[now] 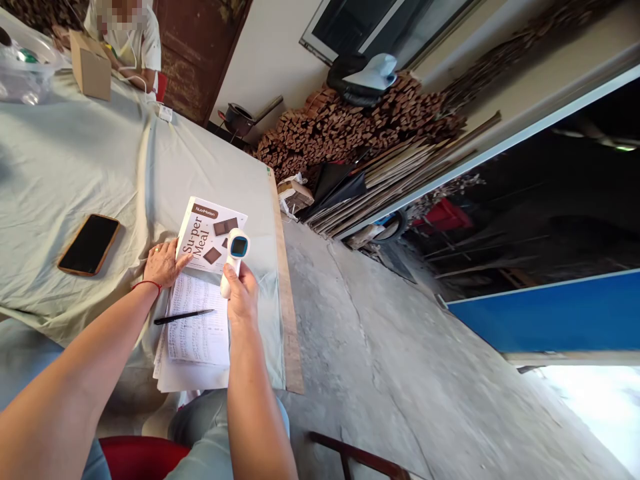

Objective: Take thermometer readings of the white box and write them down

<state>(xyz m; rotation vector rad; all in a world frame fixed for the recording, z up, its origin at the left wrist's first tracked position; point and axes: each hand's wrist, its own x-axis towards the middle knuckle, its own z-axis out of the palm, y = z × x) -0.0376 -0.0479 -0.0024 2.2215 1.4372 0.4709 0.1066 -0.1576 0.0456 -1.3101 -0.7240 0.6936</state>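
Observation:
My right hand [243, 291] is wrapped around the handle of a white infrared thermometer [223, 285], its small dark screen facing up toward me. The thermometer is over the lower right part of a white "Su-per Meal" box [193, 230] printed with brown bars. At the box's lower left corner, my left hand [163, 264] grips it, thumb across the front and fingers by its left side. Below the box lie handwritten sheets of paper [200, 340], with a black pen [184, 317] across them.
A phone in an orange-edged case [90, 245] lies left on the cloth-covered table [110, 160]. Across it, another person [145, 53] sits behind a cardboard box [91, 67] and a clear plastic container [37, 67]. The table's wooden edge [287, 313] runs along my right; stacked firewood [320, 127] stands beyond.

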